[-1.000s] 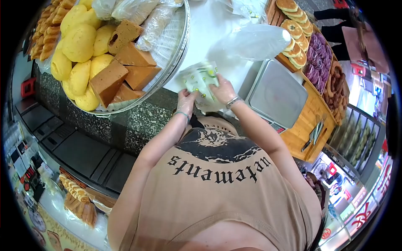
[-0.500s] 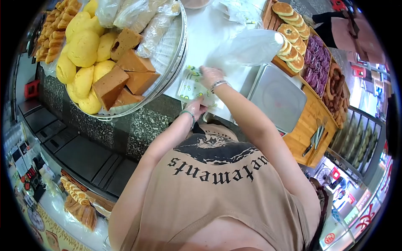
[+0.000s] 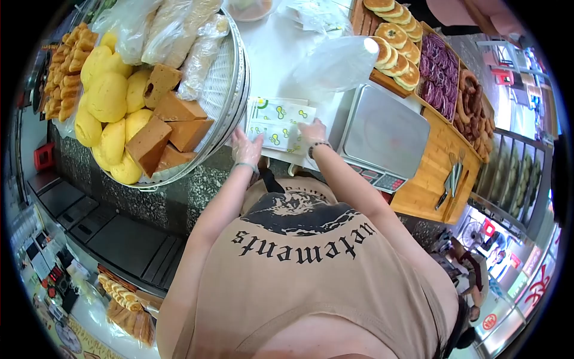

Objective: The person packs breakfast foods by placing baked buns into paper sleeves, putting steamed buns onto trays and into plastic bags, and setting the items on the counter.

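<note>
A stack of white paper bags (image 3: 291,130) printed with green and yellow shapes lies flat on the white table. My left hand (image 3: 247,148), in a clear plastic glove, is at the stack's lower left corner with thumb and fingers apart. At the right edge rests my right hand (image 3: 313,130), gloved too, its fingers spread against the paper. Neither hand grips anything. Close to my right hand stands a digital scale (image 3: 387,128) with a bare metal pan. A clear plastic bag (image 3: 335,63) lies beyond the paper.
Left of my hands, a round white basket (image 3: 222,90) holds yellow buns (image 3: 107,96), brown cake blocks (image 3: 149,143) and wrapped loaves. On the right are trays of round flat cakes (image 3: 394,36), purple pastries (image 3: 439,75) and brown twists. Tongs (image 3: 457,173) lie on a wooden board (image 3: 418,191).
My left hand has moved left and opened out, and my right hand has come nearer my body to the right edge. The patterned paper now lies uncovered between them. The view has shifted slightly.
</note>
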The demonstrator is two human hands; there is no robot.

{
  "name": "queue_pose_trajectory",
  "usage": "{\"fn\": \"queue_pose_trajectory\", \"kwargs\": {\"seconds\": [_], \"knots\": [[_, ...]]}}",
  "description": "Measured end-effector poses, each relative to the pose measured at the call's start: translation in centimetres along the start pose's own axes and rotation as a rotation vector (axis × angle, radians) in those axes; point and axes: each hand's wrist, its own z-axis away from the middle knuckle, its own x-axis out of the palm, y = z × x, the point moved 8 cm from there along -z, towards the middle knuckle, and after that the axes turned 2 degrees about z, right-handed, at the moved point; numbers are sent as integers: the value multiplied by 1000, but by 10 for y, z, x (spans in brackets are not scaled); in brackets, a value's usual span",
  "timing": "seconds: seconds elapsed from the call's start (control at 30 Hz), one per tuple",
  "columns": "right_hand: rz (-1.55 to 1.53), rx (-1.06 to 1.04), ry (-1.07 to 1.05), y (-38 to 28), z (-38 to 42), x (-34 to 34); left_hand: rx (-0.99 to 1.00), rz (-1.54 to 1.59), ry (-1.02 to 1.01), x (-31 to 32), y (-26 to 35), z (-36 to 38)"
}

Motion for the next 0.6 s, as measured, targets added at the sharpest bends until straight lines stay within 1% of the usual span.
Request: {"fn": "queue_pose_trajectory", "kwargs": {"seconds": [0.03, 0.07, 0.1, 0.13, 0.2, 0.23, 0.27, 0.3, 0.33, 0.37, 0.4, 0.43, 0.47, 0.5, 0.53, 0.57, 0.6], "knots": [[-36, -66, -41, -11, 2, 8, 10, -4, -6, 0, 8, -5], [-45, -63, -33, -14, 4, 9, -52, 10, -73, 5, 12, -10], [-18, -167, 50, -26, 7, 2, -111, 25, -135, 8, 15, -14], [10, -269, 135, -38, 14, -7, -112, 50, -191, 16, 7, -21], [-86, -64, 70, -13, -4, 1, -102, -36, -185, 30, -7, -27], [-36, -47, 28, -12, -7, 8, -82, 26, -176, 23, 5, -23], [6, -27, -1, -13, 0, 14, -58, 28, -107, 28, 1, -25], [9, -37, -5, -20, 9, 7, -20, -31, -160, 21, 9, -28], [-93, -52, 58, -21, 20, -1, -53, 96, -166, 17, 12, -29], [-30, 13, 80, -20, 24, -7, -17, 93, -79, 17, 6, -31], [3, -103, 164, -33, 33, -20, -38, 83, -25, 2, 12, -20], [45, -222, 241, -46, 41, -33, -101, 78, -1, -4, 3, -12], [172, -373, 246, -59, 35, -31, -6, 199, 109, -18, 6, 5], [303, -515, 253, -73, 28, -26, -19, 266, 106, -4, -20, 7], [287, -529, 286, -87, 25, -28, -139, 525, -115, 26, -48, 11], [471, -629, 225, -104, 24, -17, -568, 668, -524, 34, -44, 39], [662, -713, 166, -116, 25, -8, -722, 913, -650, 62, -53, 51]]}}
